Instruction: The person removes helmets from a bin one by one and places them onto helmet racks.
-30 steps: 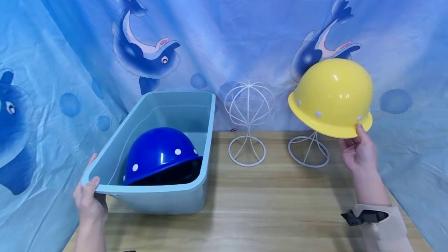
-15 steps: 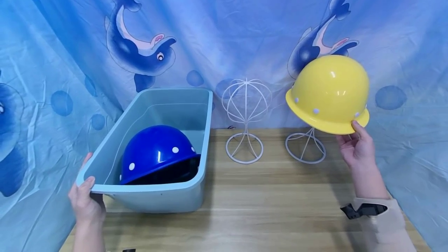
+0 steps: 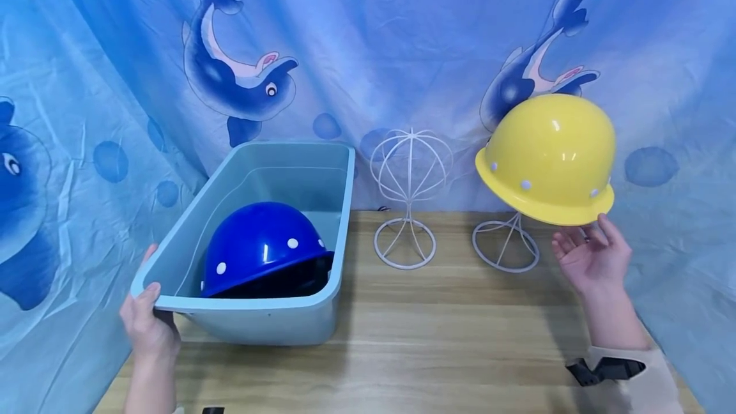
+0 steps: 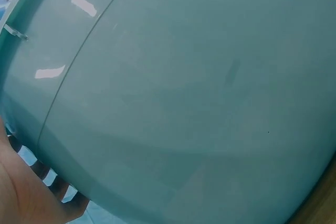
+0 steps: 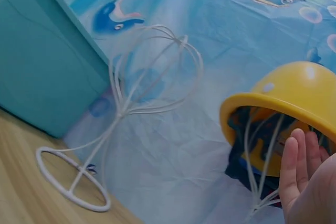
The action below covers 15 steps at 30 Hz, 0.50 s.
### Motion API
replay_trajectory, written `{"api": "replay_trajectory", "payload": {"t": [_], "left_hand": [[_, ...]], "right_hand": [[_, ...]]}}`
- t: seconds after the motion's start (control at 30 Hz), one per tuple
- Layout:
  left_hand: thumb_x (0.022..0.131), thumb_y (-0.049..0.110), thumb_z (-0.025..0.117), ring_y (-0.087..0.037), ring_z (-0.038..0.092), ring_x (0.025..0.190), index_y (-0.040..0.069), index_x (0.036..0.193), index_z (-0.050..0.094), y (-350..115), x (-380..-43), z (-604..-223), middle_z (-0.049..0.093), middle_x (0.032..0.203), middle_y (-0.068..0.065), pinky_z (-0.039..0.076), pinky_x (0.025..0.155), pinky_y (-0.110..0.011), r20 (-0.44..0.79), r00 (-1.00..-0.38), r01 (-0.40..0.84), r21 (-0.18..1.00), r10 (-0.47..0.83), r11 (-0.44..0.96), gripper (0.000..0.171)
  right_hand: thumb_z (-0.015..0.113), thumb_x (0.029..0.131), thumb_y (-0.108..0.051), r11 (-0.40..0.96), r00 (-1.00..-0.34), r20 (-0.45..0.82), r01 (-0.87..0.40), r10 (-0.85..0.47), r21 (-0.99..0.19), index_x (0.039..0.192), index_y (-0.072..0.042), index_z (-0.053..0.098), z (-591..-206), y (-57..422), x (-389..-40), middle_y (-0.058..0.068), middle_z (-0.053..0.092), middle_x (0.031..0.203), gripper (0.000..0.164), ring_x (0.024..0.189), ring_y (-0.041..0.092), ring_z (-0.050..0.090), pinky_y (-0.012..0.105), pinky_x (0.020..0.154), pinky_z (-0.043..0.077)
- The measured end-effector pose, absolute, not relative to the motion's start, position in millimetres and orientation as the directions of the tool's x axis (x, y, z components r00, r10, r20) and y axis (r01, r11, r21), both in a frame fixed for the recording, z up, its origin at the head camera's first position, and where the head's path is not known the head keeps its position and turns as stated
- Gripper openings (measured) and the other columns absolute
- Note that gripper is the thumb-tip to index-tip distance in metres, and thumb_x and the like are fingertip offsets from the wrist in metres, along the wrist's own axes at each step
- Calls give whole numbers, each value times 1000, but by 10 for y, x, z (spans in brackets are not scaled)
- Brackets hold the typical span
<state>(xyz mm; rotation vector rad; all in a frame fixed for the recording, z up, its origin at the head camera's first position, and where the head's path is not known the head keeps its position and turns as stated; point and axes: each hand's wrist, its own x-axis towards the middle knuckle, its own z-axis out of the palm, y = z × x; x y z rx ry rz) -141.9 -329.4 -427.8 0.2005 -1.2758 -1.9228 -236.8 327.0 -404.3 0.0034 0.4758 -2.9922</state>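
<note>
My left hand (image 3: 151, 324) grips the near left corner of a light blue plastic bin (image 3: 241, 303), thumb over the rim. Inside the bin lies a tilted blue hard hat (image 3: 261, 241) with white dots. A yellow hard hat (image 3: 549, 152) sits tilted on the right white wire stand (image 3: 512, 271), its shell covering the stand's top. Just under that hat's near brim is my right hand (image 3: 595, 260), palm up with fingers extended. In the right wrist view, the straight fingers (image 5: 290, 163) overlap the hat's underside, where dark straps hang.
A second white wire stand (image 3: 409, 209) with a bare round top stands between the bin and the yellow hat. Everything rests on a wooden table (image 3: 414, 324). Blue dolphin-print curtain (image 3: 402, 50) encloses the back and both sides.
My right hand has loosened from the yellow hard hat's brim, its thumb and fingers spreading and dropping slightly. The hat stays on its stand. My left hand keeps holding the bin.
</note>
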Motion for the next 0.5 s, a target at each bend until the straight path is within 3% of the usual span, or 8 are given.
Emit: {"api": "replay_trajectory", "payload": {"t": [0.17,0.37,0.5], "left_hand": [[89,11,52,-18,59,125,5,147,64,-3295,-1414,-4277,73,133,-2,44,97,-23,283,-662,523,838,-694,-158,59],[89,10,52,-19,57,122,3,144,66,-3295,-1420,-4269,74,131,-3,43,97,-24,275,-652,537,825,-707,-174,57],[89,11,52,-18,58,123,6,146,65,-3285,-1423,-4259,73,133,-1,44,97,-23,270,-660,513,844,-701,-158,59]], "right_hand": [[47,108,-38,-950,-988,16,142,-152,-277,96,4,64,-4126,3213,-2286,25,73,90,47,78,43,68,51,76,57],[48,103,-27,-944,-984,-18,176,-178,-277,99,7,63,-4261,3129,-2243,25,67,87,38,77,41,65,50,77,56],[43,104,-21,-911,-965,54,222,-256,-347,104,12,64,-4370,3025,-2228,25,68,93,39,83,40,68,49,82,58]]}}
